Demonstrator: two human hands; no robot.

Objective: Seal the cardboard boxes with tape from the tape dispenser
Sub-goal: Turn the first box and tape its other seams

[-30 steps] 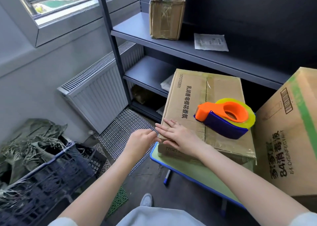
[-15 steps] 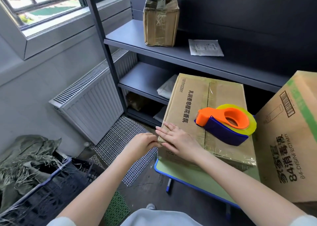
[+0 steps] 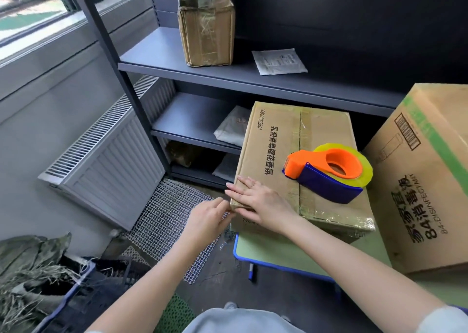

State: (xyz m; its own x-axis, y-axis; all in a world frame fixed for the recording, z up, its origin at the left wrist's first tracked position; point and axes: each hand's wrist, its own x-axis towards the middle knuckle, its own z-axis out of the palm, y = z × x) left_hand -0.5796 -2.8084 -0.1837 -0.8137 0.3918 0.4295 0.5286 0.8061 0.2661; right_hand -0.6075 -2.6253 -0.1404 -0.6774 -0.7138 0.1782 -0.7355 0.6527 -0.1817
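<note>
i am judging the centre box almost sealed: right hand pressing flat, left hand grip i cannot tell, tape dispenser lying unheld.

A dark grey metal shelving unit stands against the dark wall. Its upper shelf carries a flat white packet; a folded pale bag lies on the middle shelf. Left of the unit, a white radiator sits below the window. A wire mesh panel lies on the floor before the radiator. At lower left, a blue crate holds dry grass. A low green-topped table with a blue rim stands at centre right.
</note>
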